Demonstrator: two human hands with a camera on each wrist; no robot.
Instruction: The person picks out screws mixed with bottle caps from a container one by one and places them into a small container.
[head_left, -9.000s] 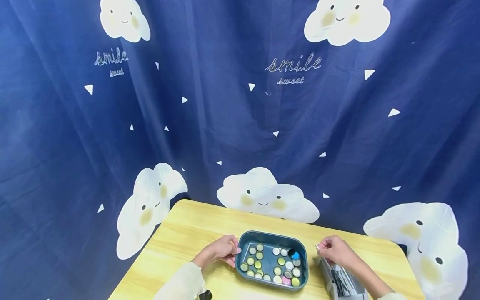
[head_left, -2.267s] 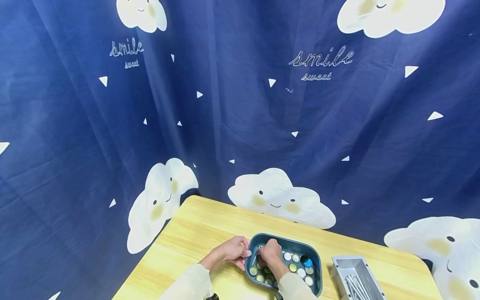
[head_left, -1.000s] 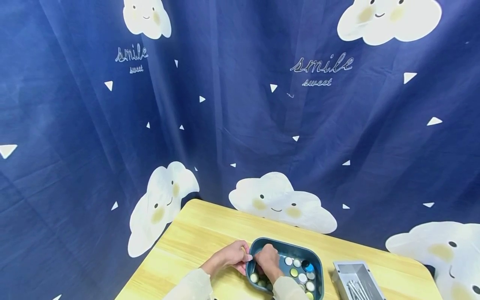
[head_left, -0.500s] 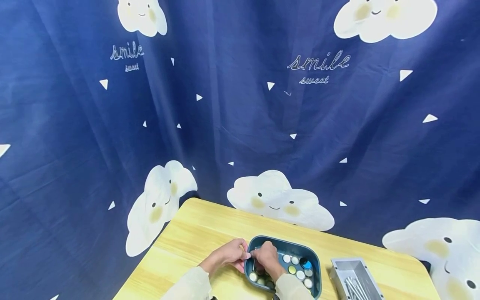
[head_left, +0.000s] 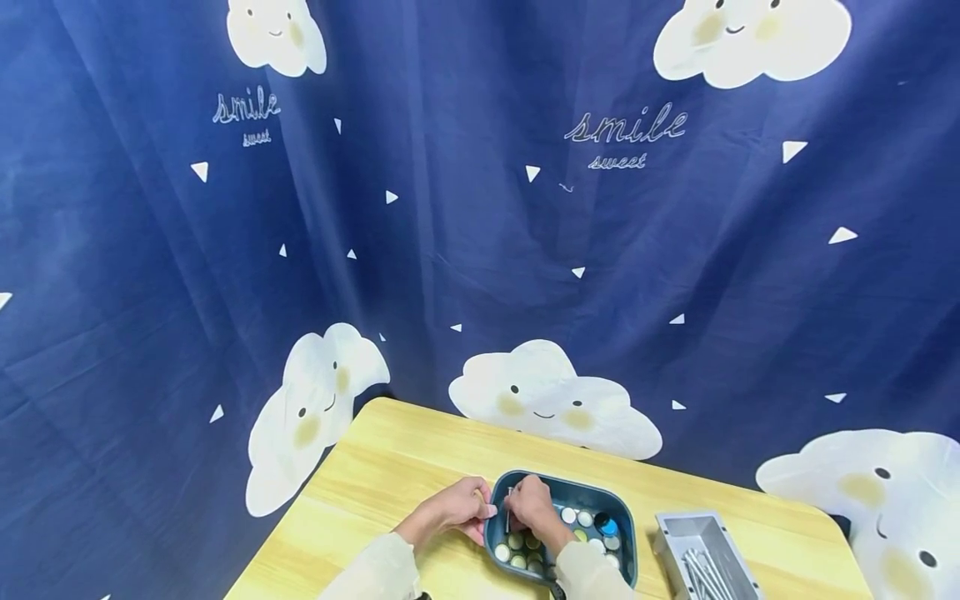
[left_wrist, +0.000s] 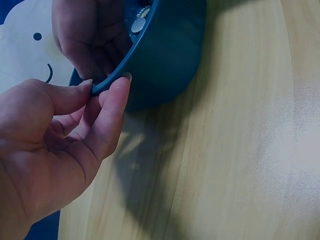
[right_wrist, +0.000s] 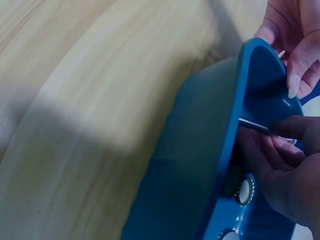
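Observation:
A dark blue-green tub (head_left: 586, 485) sits on the table with several bottle caps (head_left: 502, 552) inside. My left hand (head_left: 458, 509) pinches the tub's left rim between thumb and fingers, as the left wrist view also shows. Inside the tub's left end, my right hand (head_left: 532, 506) pinches a thin silver nail-like metal rod (right_wrist: 256, 125) between thumb and fingers. The rod lies along the tub's left wall, close to the left hand's fingertips. A blue cap (head_left: 606, 524) and white ones lie in the right half. My right hand and forearm hide some of the caps.
A grey rectangular box (head_left: 687, 522) with several silver metal rods (head_left: 705, 575) stands right of the tub, cut by the lower frame edge. A blue curtain (head_left: 480, 208) with white clouds hangs behind the wooden table (head_left: 405, 442).
My right hand has gone from above the grey box into the tub's left end, and the rod now shows more beside its fingers. My left hand has stayed at the left rim.

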